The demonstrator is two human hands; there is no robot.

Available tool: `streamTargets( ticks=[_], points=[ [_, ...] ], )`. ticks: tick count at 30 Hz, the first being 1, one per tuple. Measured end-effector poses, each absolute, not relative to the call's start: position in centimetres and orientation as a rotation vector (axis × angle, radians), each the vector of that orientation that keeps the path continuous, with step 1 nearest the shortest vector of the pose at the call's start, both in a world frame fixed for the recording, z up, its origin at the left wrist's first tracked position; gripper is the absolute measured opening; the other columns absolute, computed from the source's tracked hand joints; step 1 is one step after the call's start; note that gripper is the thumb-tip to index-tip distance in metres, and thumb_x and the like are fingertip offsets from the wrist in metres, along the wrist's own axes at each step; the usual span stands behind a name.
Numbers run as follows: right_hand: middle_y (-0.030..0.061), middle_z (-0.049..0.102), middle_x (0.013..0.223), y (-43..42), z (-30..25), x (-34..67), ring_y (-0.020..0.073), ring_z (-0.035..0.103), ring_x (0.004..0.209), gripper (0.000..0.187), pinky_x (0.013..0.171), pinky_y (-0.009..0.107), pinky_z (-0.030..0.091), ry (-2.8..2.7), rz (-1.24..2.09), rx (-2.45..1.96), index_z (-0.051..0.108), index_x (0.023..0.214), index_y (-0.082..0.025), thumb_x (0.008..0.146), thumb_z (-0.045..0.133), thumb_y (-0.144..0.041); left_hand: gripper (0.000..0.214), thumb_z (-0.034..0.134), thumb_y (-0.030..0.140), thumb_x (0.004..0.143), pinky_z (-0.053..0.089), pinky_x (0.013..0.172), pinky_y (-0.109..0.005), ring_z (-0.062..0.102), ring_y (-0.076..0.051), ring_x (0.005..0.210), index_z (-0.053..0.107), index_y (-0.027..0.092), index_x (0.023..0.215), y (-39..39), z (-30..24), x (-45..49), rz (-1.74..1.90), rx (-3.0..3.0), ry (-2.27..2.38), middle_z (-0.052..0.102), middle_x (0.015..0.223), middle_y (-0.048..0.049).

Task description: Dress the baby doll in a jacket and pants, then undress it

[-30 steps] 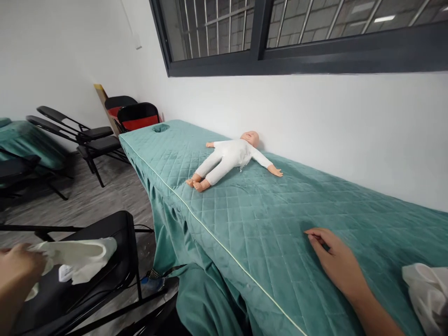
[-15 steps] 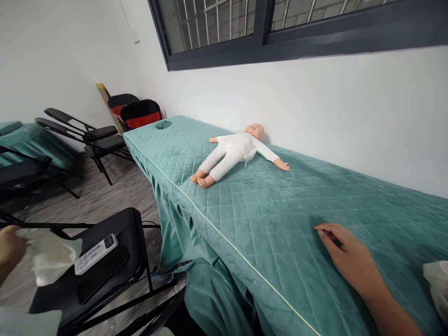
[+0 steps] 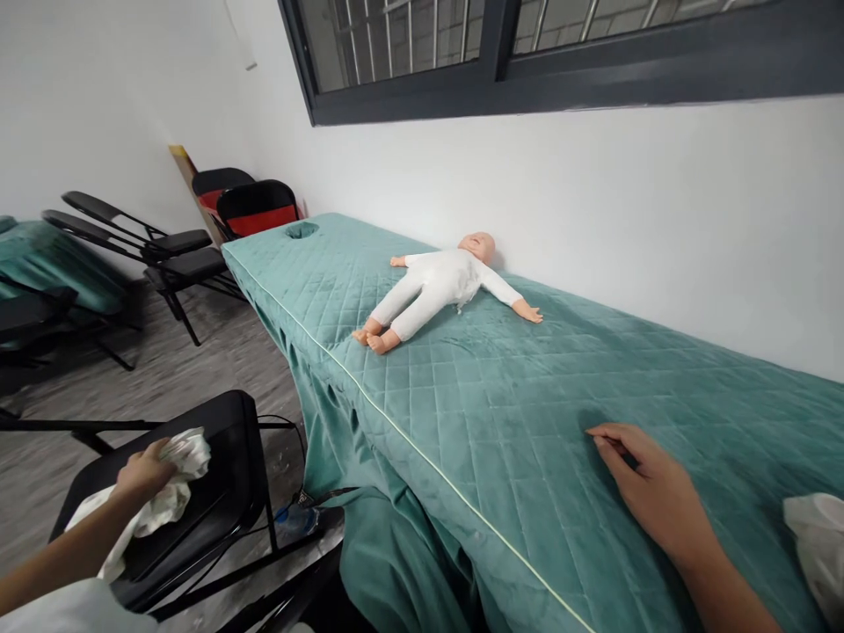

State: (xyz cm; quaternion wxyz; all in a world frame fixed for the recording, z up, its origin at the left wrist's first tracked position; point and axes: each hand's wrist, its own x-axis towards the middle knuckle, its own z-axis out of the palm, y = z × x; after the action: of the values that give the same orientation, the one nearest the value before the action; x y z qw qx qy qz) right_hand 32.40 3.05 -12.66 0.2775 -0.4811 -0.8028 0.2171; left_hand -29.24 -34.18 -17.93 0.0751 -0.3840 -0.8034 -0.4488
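Observation:
A crumpled white cloth (image 3: 164, 505) spreads over the black chair seat (image 3: 228, 431), bunched in my left hand (image 3: 143, 473), whose fingers are closed round it. On the green quilted cover (image 3: 501, 440), my right hand (image 3: 650, 483) rests with thumb and fingertips drawn together; nothing shows between them. Farther up the padded table a baby doll (image 3: 435, 294) in a white suit lies on its back, arms spread, feet toward the near edge. Neither hand touches it.
A wall and a barred window (image 3: 409, 44) run along the table's far side. Folding chairs (image 3: 257, 209) stand at the table's far end and at left. A white object (image 3: 818, 545) sits at the right edge. A bottle (image 3: 296, 520) lies beneath the table's edge.
My left hand has come in from the left edge, bringing the white cloth onto the seat. The white device seen there before is now hidden. My right hand stays in place.

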Motion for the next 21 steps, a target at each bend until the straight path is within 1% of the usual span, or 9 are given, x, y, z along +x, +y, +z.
streamTargets(
  ticks=[2,3,5,8,10,12,15,18,21],
  points=[
    [0.0082,0.073,0.103,3.0,-12.7,32.3,0.0279,0.068,0.093,0.035,0.091,0.048,0.054,-2.151,0.579,-1.289,0.07,0.094,-0.024,0.09,0.047,-0.051,0.057,0.062,0.058,0.071,0.045,0.089,-0.041,0.065,-0.013,0.061,0.037,0.012,0.048,-34.6,-19.0,-30.1,-1.195,-1.084,-2.32,0.027,0.046,0.0086],
    [0.0082,0.073,0.102,3.0,-12.7,32.3,0.0278,0.068,0.093,0.035,0.091,0.048,0.054,-2.148,0.576,-1.283,0.07,0.094,-0.024,0.091,0.047,-0.051,0.051,0.063,0.054,0.069,0.044,0.092,-0.044,0.066,-0.015,0.067,0.041,0.012,0.05,-34.7,-19.4,-30.2,-1.123,-1.056,-2.284,0.029,0.047,0.0087],
    [0.0083,0.073,0.102,2.9,-12.8,32.3,0.0276,0.068,0.094,0.034,0.091,0.048,0.054,-2.151,0.571,-1.265,0.069,0.093,-0.024,0.091,0.047,-0.049,0.035,0.063,0.047,0.069,0.039,0.099,-0.052,0.068,-0.021,0.082,0.051,0.014,0.06,-34.8,-20.3,-30.1,-1.017,-1.024,-2.274,0.04,0.055,0.0083],
    [0.0089,0.072,0.103,2.7,-13.1,32.3,0.0275,0.067,0.097,0.031,0.094,0.048,0.054,-2.163,0.538,-1.235,0.068,0.093,-0.024,0.093,0.046,-0.046,0.019,0.057,0.035,0.072,0.034,0.106,-0.059,0.065,-0.03,0.104,0.061,0.018,0.08,-33.7,-21.6,-29.1,-0.88,-1.022,-2.352,0.059,0.078,0.0044],
    [0.0098,0.071,0.103,2.4,-13.6,32.4,0.0281,0.066,0.101,0.029,0.096,0.049,0.052,-2.16,0.459,-1.228,0.067,0.094,-0.023,0.093,0.045,-0.042,0.022,0.054,0.027,0.072,0.037,0.106,-0.058,0.062,-0.034,0.113,0.062,0.02,0.092,-31.3,-22.1,-27.7,-0.819,-1.074,-2.412,0.065,0.097,0.0001],
    [0.0118,0.07,0.108,1.9,-14.3,32.6,0.0295,0.064,0.106,0.027,0.099,0.051,0.051,-2.145,0.333,-1.251,0.066,0.099,-0.022,0.092,0.044,-0.037,0.028,0.055,0.023,0.073,0.043,0.105,-0.054,0.059,-0.034,0.119,0.061,0.021,0.1,-27.8,-21.9,-25.2,-0.814,-1.151,-2.435,0.066,0.113,-0.0048],
    [0.0157,0.066,0.123,0.4,-15.0,33.2,0.0336,0.06,0.116,0.029,0.101,0.057,0.049,-2.119,0.084,-1.351,0.064,0.109,-0.019,0.092,0.044,-0.034,0.025,0.057,0.026,0.08,0.043,0.108,-0.051,0.055,-0.032,0.122,0.058,0.021,0.104,-21.3,-19.9,-18.9,-1.073,-1.23,-2.305,0.063,0.123,-0.0105],
    [0.018,0.058,0.136,-1.7,-14.1,34.8,0.0389,0.052,0.127,0.033,0.104,0.063,0.045,-2.102,-0.203,-1.459,0.06,0.118,-0.019,0.095,0.043,-0.035,0.019,0.065,0.036,0.086,0.048,0.099,-0.043,0.062,-0.025,0.102,0.057,0.022,0.095,-16.0,-16.7,-10.4,-1.547,-1.413,-2.093,0.064,0.102,-0.0065],
    [0.0197,0.05,0.145,-3.8,-12.2,38.2,0.0442,0.045,0.134,0.038,0.108,0.071,0.037,-2.066,-0.421,-1.568,0.055,0.125,-0.019,0.096,0.04,-0.038,0.015,0.066,0.033,0.089,0.048,0.088,-0.035,0.062,-0.02,0.086,0.056,0.022,0.083,-12.3,-13.9,-2.3,-1.961,-1.608,-1.964,0.065,0.087,-0.0034]
  ],
)
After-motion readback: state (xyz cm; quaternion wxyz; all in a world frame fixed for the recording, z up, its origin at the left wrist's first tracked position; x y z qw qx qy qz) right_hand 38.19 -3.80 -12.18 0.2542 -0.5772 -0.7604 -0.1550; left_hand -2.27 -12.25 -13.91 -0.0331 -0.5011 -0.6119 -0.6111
